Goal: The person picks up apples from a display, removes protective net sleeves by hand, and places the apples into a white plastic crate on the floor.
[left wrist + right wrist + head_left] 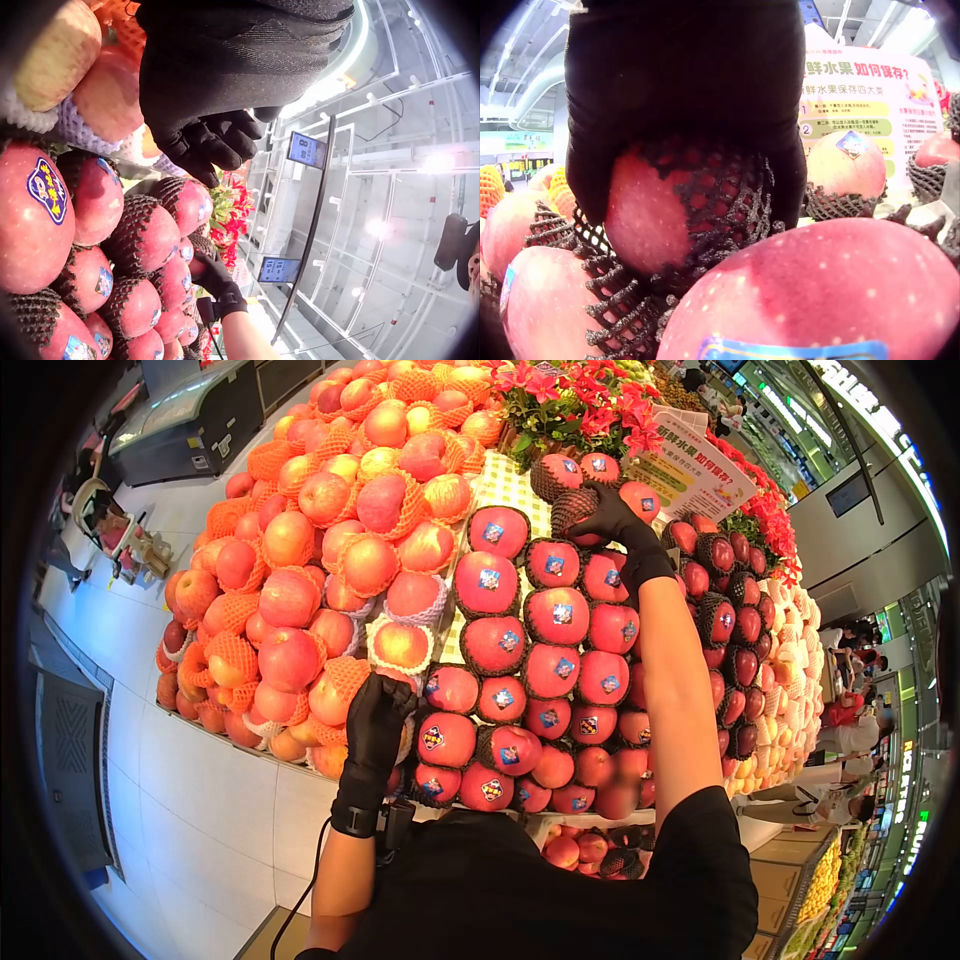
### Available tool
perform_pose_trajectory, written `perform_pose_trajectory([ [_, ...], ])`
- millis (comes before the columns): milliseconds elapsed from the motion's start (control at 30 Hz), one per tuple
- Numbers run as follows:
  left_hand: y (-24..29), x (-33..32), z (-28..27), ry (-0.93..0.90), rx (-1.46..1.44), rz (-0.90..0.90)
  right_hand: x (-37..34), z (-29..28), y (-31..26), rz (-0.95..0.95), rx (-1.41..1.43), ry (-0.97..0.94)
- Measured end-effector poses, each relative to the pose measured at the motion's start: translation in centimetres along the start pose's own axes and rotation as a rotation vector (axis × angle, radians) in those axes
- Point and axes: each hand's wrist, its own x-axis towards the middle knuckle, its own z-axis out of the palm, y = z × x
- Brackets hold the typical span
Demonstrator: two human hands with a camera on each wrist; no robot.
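1. Currently my right hand (622, 525) is clamped round a red apple in black foam netting (646, 214), far end of the display; reads as a pick-or-place step.
2. Next move calls for a firm, straight lift or set-down.
3. Left hand (378, 725): fingers loosely curled, holding nothing.
4. Obstacles: blue-stickered red apples (545, 628) packed close; white printed sign (700, 470), red flowers (545, 388) beyond.
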Motion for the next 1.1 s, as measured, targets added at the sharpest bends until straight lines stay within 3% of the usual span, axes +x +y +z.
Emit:
perform_pose_trajectory([
  [67,0.1,0.0,-0.1,-0.037,-0.130,-0.017,-0.4,0.0,-0.4,0.010,0.092,0.028],
  [267,0.1,-0.4,0.3,0.034,0.043,0.029,0.0,0.3,2.0,0.002,0.183,0.038],
  [367,0.3,-0.4,-0.2,-0.019,0.060,0.035,0.1,0.5,3.2,0.041,0.135,0.133],
  [467,0.5,-0.5,-0.1,-0.012,0.124,0.050,-1.5,-0.6,1.8,0.078,0.134,0.160],
  [567,0.1,-0.5,-0.5,-0.073,0.016,0.052,-3.1,-1.5,1.0,0.241,0.550,0.117],
  [633,-0.7,-0.3,-1.0,-0.043,-0.122,0.028,-0.9,0.8,9.8,-0.151,0.301,0.097],
  [700,-0.8,-0.3,-1.1,-0.043,-0.206,0.006,-1.0,1.3,11.6,-0.146,0.442,0.110],
  [767,-0.5,-0.3,-0.8,-0.072,-0.241,-0.009,-3.3,0.0,5.9,0.259,0.964,0.156],
  [833,-0.6,-0.2,-0.8,-0.071,-0.290,-0.017,-3.2,0.3,8.2,0.067,0.835,0.119],
  [900,-0.6,-0.1,-0.7,-0.054,-0.279,-0.016,-3.4,0.2,8.9,0.051,0.929,0.104],
  [967,-0.6,0.0,-0.5,-0.023,-0.210,-0.008,-6.0,-2.2,2.7,0.217,1.247,0.112],
  [1100,0.1,-0.1,0.6,-0.007,-0.197,-0.041,-6.5,-3.6,2.6,0.155,1.410,0.093],
])
